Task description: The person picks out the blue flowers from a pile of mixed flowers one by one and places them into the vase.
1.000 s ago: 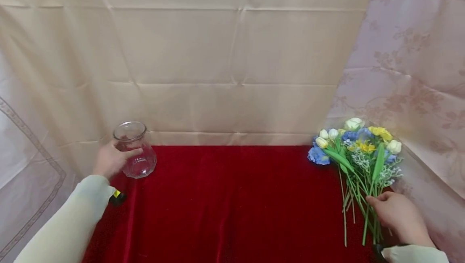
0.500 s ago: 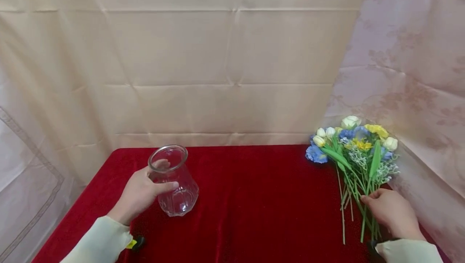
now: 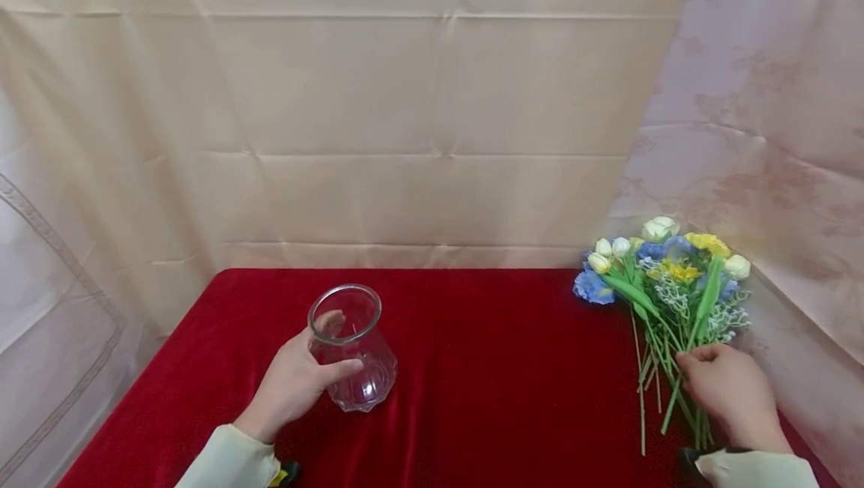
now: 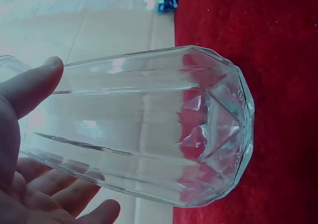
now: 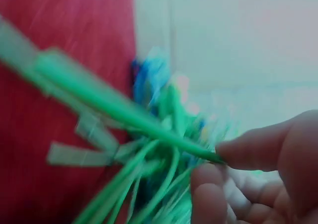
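Note:
My left hand [image 3: 293, 377] grips a clear glass vase [image 3: 367, 375] round its neck, thumb in front and fingers behind. The vase leans a little to the left, over the left-middle of the red cloth. Its faceted base [image 4: 223, 129] fills the left wrist view. On the right, my right hand [image 3: 732, 390] pinches a green stem [image 5: 124, 110] between thumb and fingertips. That stem belongs among a bunch of artificial flowers [image 3: 675, 270] with white, yellow and blue heads and long green stems. The bunch lies on the cloth, heads toward the back. The stem's flower head is hidden among the others.
A red velvet cloth [image 3: 499, 368] covers the table, its back edge close to a beige curtain [image 3: 432, 128]. Patterned pinkish curtains [image 3: 776, 136] stand close on the right, beside the flowers. Another pale curtain [image 3: 54, 308] hangs at the left.
My left hand has brought the vase from the table's far left toward the middle and nearer to me. My right hand has stayed at the stems, and the pinched stem has tilted.

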The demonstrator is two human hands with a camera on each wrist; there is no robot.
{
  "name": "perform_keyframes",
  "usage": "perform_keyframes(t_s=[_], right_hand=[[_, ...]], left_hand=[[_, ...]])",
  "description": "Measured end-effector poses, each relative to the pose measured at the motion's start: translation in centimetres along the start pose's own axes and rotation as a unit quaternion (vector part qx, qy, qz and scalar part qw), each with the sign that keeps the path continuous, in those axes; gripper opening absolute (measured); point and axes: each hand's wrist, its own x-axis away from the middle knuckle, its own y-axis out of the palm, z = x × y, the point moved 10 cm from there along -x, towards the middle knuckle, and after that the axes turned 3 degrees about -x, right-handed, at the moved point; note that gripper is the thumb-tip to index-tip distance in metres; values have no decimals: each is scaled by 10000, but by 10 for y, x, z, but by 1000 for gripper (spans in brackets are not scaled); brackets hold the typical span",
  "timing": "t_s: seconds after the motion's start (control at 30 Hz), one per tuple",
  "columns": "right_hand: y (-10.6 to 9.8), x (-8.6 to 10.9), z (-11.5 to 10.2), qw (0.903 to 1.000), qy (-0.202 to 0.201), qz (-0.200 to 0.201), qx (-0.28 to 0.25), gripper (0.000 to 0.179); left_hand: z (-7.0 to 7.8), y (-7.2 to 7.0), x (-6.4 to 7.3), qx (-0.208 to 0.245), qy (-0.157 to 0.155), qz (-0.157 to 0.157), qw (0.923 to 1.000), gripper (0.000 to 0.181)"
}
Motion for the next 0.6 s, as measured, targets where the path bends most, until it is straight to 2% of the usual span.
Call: perform_keyframes(t_s=[0.17, 0.23, 0.3, 0.4, 0.53, 0.6], right_hand=[[-9, 17, -44, 9961, -98, 695, -526, 45], [-7, 23, -66, 9941, -350, 790, -661, 41], [1, 27, -88, 9932, -591, 661, -752, 36], [27, 33, -123, 9921, -939, 242, -795, 25], [82, 44, -167, 9878, -1269, -384, -817, 11], [109, 54, -188, 9828, -1588, -600, -725, 12]], left_hand=[[-3, 3, 0, 179, -146, -4, 9997, 83], [-4, 5, -1, 521, -213, -20, 9984, 80], [-3, 7, 0, 865, -241, -17, 9960, 76], [-4, 9, 1, 1340, -364, 13, 9903, 74], [-3, 9, 4, 1531, -457, 76, 9871, 73], [-2, 9, 4, 1608, -469, 71, 9858, 73]])
